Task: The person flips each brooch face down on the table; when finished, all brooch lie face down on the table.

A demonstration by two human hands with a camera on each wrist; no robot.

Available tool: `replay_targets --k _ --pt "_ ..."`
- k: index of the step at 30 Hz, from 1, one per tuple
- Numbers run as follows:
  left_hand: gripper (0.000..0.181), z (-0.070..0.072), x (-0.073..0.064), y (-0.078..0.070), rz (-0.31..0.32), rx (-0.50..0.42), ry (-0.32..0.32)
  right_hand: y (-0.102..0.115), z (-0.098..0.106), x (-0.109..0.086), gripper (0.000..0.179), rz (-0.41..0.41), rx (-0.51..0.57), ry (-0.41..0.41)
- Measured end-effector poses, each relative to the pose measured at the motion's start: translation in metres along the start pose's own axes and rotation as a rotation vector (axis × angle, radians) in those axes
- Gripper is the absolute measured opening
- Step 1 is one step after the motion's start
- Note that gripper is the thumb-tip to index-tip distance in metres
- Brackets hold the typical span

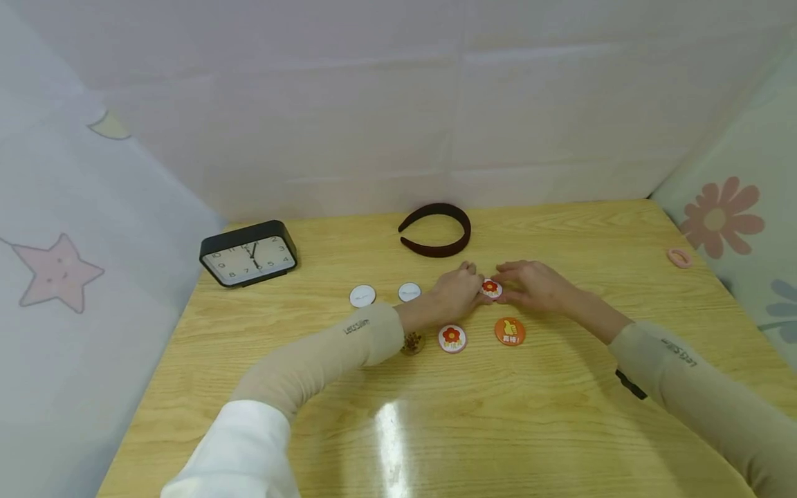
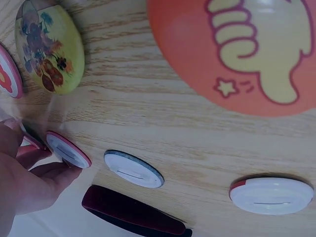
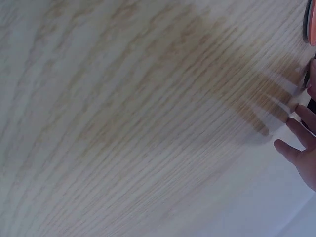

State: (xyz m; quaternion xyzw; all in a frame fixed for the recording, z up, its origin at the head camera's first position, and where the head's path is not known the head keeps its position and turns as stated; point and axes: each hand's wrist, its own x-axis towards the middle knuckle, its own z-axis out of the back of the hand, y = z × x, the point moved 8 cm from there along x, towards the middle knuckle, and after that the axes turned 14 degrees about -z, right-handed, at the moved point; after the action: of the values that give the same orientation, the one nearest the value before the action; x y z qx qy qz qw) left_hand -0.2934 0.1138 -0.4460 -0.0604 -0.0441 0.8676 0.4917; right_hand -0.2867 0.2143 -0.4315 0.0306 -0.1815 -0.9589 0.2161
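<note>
In the head view my right hand [image 1: 538,287] pinches a round flower badge [image 1: 491,288] at its right edge, red and white with a pink rim. My left hand [image 1: 457,290] is beside it, thumb close to the badge's left edge, fingers curled. The left wrist view shows those fingers holding a white-backed, pink-rimmed badge [image 2: 68,149]. Two more white-backed badges, one [image 1: 362,296] and another [image 1: 409,292], lie to the left. Nearer me are a sunflower-picture badge [image 1: 413,344], a second flower badge [image 1: 451,339] and an orange thumbs-up badge [image 1: 510,331].
Another orange thumbs-up badge [image 2: 237,49] lies beneath my left forearm, hidden in the head view. A dark headband [image 1: 463,238] is behind my hands. A black desk clock [image 1: 249,254] stands at the back left, and a pink ring-shaped item [image 1: 680,258] lies far right.
</note>
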Motion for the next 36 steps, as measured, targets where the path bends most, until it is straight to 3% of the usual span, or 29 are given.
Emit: replay_targets --k 5,10,13,27,31,36 --pt "0.051 -0.003 -0.001 0.001 0.004 -0.008 -0.017 -0.003 0.001 -0.003 0.029 0.020 0.000 -0.014" --pt "0.044 -0.005 -0.002 0.002 -0.002 -0.016 -0.026 0.001 0.007 -0.003 0.017 0.036 0.053 -0.110" --pt "0.046 -0.006 -0.001 0.003 -0.001 -0.007 -0.030 0.001 0.009 -0.001 0.013 0.013 0.093 -0.166" --pt "0.062 -0.004 0.004 0.003 0.056 0.045 -0.011 -0.004 0.014 0.003 0.016 -0.096 0.131 -0.241" --pt "0.066 -0.009 0.004 0.003 0.057 0.066 0.009 0.001 0.013 -0.001 0.020 -0.045 0.066 -0.239" --pt "0.065 -0.012 0.005 0.000 0.038 0.110 0.057 0.001 0.006 -0.004 0.039 -0.011 0.008 -0.153"
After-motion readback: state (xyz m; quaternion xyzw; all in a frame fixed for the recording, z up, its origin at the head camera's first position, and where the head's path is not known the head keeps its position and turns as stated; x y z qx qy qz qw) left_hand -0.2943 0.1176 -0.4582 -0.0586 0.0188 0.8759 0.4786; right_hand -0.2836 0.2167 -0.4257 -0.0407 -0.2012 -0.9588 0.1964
